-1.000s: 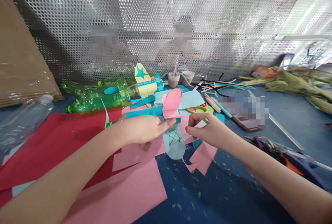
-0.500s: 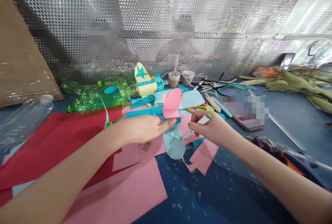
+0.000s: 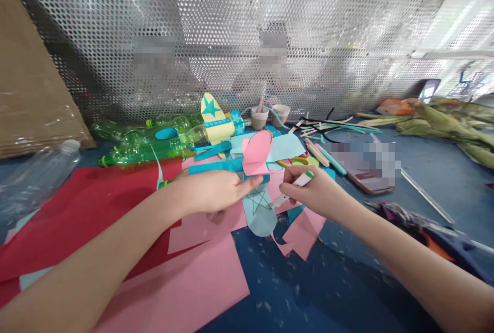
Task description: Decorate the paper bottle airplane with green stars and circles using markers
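Observation:
My right hand (image 3: 309, 186) pinches a white marker (image 3: 302, 179) with a green end. The marker's tip is beside a light-blue rounded paper piece (image 3: 264, 225) that carries a green outlined star (image 3: 258, 203). My left hand (image 3: 216, 191) lies across a paper craft with a blue band (image 3: 216, 167), its extended finger pressing where the band meets the light-blue piece. The other left fingers curl underneath, partly hidden. From the craft a pink rounded paper flap (image 3: 257, 150) stands up. Pink scraps (image 3: 304, 232) lie below the right hand.
Red paper (image 3: 96, 204) and pink sheets (image 3: 193, 286) cover the left of the blue table. Green bottles (image 3: 146, 145) and a yellow paper-wrapped bottle (image 3: 219, 127) stand behind. To the right are a phone (image 3: 363, 171), corn husks (image 3: 432, 122) and small pots (image 3: 259, 117).
The marker tip has shifted slightly right, away from the star's edge. My left hand stays in place, and the star looks the same.

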Motion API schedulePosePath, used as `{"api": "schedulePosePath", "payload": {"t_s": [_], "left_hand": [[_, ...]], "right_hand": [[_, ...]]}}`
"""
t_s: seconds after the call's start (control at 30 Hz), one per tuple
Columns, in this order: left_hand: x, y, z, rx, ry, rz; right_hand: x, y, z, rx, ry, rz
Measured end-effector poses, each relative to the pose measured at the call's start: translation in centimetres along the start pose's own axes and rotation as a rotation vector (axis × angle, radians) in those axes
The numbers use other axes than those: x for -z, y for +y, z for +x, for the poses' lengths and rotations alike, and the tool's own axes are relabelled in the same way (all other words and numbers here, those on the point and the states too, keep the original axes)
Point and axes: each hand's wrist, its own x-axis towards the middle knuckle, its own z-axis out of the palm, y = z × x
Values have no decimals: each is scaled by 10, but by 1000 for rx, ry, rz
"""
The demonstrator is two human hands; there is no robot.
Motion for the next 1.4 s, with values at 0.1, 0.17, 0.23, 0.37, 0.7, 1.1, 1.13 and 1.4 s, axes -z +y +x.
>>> {"api": "schedulePosePath", "payload": {"t_s": [0.1,0.17,0.23,0.37,0.7,1.1,1.13,1.4], "left_hand": [[-1,0,0,0,15,6],[-1,-1,1,1,20,6],[-1,0,0,5,25,6],[-1,1,0,10,14,7],[-2,-1,2,12,16,3],[-2,-3,5,44,-8,14],[-2,-3,6,41,-11,20],[-1,-4,5,38,-4,24]], "right_hand": [[-1,0,0,-40,-29,19],[-1,0,0,-52,-31,13],[-1,0,1,-47,-21,1],[-1,0,1,-33,-12,-6],[1,2,4,56,58,70],[-29,28,16,150,167,307],[-29,29,16,154,165,310],[-31,31,17,164,134,300]]}}
